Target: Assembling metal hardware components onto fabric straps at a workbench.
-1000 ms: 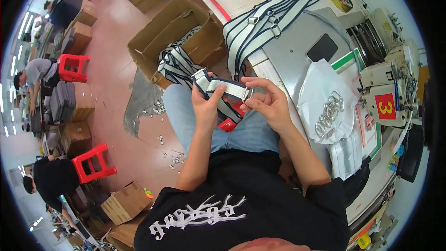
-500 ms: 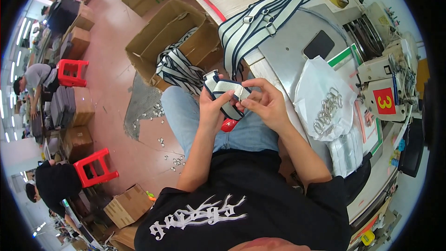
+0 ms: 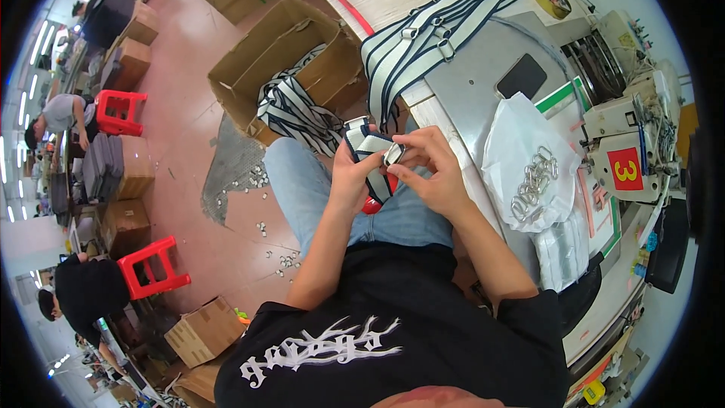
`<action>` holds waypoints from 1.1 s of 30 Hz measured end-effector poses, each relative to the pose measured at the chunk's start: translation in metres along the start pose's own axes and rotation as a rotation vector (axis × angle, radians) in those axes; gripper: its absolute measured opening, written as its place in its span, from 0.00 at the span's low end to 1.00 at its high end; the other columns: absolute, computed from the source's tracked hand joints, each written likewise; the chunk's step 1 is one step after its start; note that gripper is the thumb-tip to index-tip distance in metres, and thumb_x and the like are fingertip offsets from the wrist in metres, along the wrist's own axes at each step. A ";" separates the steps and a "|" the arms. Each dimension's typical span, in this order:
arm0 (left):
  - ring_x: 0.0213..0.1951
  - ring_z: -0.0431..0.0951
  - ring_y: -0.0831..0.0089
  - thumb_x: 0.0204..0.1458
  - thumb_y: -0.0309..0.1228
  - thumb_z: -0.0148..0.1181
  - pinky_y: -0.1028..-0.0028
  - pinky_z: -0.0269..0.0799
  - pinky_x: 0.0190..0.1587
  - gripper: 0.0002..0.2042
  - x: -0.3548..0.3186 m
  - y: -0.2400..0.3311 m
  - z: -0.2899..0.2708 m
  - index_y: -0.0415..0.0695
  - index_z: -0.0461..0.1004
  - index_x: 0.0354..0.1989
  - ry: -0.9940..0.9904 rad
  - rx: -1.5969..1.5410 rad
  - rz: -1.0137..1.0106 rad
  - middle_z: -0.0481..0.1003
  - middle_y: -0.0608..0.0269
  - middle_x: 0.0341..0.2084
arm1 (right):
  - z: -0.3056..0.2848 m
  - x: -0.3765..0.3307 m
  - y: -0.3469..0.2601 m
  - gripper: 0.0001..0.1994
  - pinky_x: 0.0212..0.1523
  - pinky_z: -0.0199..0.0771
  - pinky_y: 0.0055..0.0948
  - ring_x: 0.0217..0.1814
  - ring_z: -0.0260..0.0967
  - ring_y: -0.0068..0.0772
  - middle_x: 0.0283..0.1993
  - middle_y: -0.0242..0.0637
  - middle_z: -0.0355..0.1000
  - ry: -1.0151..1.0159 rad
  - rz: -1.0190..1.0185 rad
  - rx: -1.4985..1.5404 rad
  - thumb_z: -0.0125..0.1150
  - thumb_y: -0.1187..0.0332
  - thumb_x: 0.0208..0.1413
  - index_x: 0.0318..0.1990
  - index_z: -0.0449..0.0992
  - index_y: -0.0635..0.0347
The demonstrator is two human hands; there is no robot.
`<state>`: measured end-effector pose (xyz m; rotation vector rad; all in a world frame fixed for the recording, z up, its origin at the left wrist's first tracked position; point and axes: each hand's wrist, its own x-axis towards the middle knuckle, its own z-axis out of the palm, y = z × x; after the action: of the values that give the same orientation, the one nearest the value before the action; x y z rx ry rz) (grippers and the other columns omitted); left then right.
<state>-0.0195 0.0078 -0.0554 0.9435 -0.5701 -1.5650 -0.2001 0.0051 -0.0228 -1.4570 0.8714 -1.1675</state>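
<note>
Above my lap, a white webbing strap [image 3: 365,143] with navy edges is folded over and held between both hands. The fingers of my left hand [image 3: 350,183] are closed around the folded strap, thumb on top. With thumb and fingertips, my right hand [image 3: 438,174] grips the strap's short end loop [image 3: 393,153], where a metal ring seems to show at the edge. At the strap's upper fold is a pale metal-looking fitting [image 3: 357,122]. Part of the strap hangs below the hands, in front of a red object [image 3: 371,205] between my thighs.
An open cardboard box [image 3: 234,98] holding more straps stands ahead-left. On the right, the sewing table [image 3: 468,125] carries straps [image 3: 400,49], a phone [image 3: 521,77], metal rings [image 3: 535,181] on white plastic and a sewing machine [image 3: 623,140]. Red stools [image 3: 155,266] and co-workers are at left.
The strap's end has turned upward in my right fingers, so its loop now faces me. My left hand has shifted slightly right with the folded strap.
</note>
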 end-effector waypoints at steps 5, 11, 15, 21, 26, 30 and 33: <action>0.43 0.81 0.75 0.59 0.20 0.65 0.74 0.77 0.41 0.19 -0.002 0.005 0.003 0.42 0.71 0.58 -0.014 -0.130 -0.139 0.80 0.64 0.44 | -0.004 0.001 0.005 0.23 0.35 0.76 0.21 0.35 0.75 0.20 0.48 0.36 0.68 0.018 -0.089 -0.115 0.74 0.81 0.53 0.57 0.78 0.61; 0.43 0.82 0.75 0.58 0.20 0.66 0.74 0.77 0.40 0.20 0.001 0.001 -0.013 0.43 0.71 0.59 -0.076 -0.093 -0.116 0.81 0.64 0.43 | -0.004 0.000 -0.003 0.16 0.32 0.73 0.23 0.31 0.71 0.21 0.42 0.35 0.69 -0.006 -0.146 -0.279 0.74 0.76 0.55 0.51 0.81 0.58; 0.41 0.82 0.75 0.57 0.19 0.66 0.74 0.77 0.38 0.22 0.001 0.001 -0.019 0.42 0.71 0.60 -0.139 -0.007 -0.114 0.81 0.63 0.42 | -0.006 -0.001 -0.001 0.10 0.32 0.73 0.23 0.31 0.71 0.23 0.41 0.35 0.69 -0.043 -0.091 -0.330 0.73 0.74 0.56 0.45 0.82 0.59; 0.42 0.81 0.74 0.60 0.26 0.65 0.71 0.78 0.41 0.21 -0.001 0.002 -0.029 0.41 0.72 0.61 -0.116 0.040 -0.107 0.80 0.62 0.41 | -0.004 0.000 -0.005 0.07 0.40 0.76 0.29 0.38 0.73 0.31 0.40 0.37 0.71 -0.055 -0.165 -0.343 0.71 0.75 0.58 0.43 0.81 0.60; 0.41 0.79 0.74 0.66 0.32 0.56 0.72 0.76 0.43 0.16 0.006 0.002 -0.037 0.40 0.72 0.60 -0.066 0.058 0.012 0.79 0.63 0.39 | -0.005 0.002 -0.017 0.05 0.58 0.74 0.35 0.55 0.75 0.37 0.46 0.41 0.78 -0.070 -0.203 -0.290 0.65 0.78 0.61 0.43 0.79 0.61; 0.41 0.78 0.75 0.68 0.28 0.53 0.74 0.74 0.46 0.13 0.013 0.002 -0.040 0.41 0.72 0.59 -0.098 0.236 0.167 0.78 0.63 0.39 | 0.002 -0.006 -0.016 0.06 0.64 0.71 0.37 0.57 0.76 0.36 0.46 0.44 0.81 -0.061 -0.111 -0.111 0.61 0.76 0.66 0.48 0.76 0.64; 0.41 0.78 0.75 0.68 0.25 0.52 0.74 0.75 0.46 0.13 0.014 0.005 -0.037 0.40 0.71 0.59 -0.117 0.200 0.153 0.78 0.63 0.39 | 0.005 -0.010 -0.026 0.07 0.61 0.73 0.34 0.53 0.76 0.31 0.46 0.43 0.80 -0.076 0.041 0.028 0.60 0.78 0.67 0.51 0.75 0.65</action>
<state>0.0132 -0.0017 -0.0758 0.9376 -0.8748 -1.4506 -0.1993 0.0211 0.0007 -1.4448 0.8258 -1.0826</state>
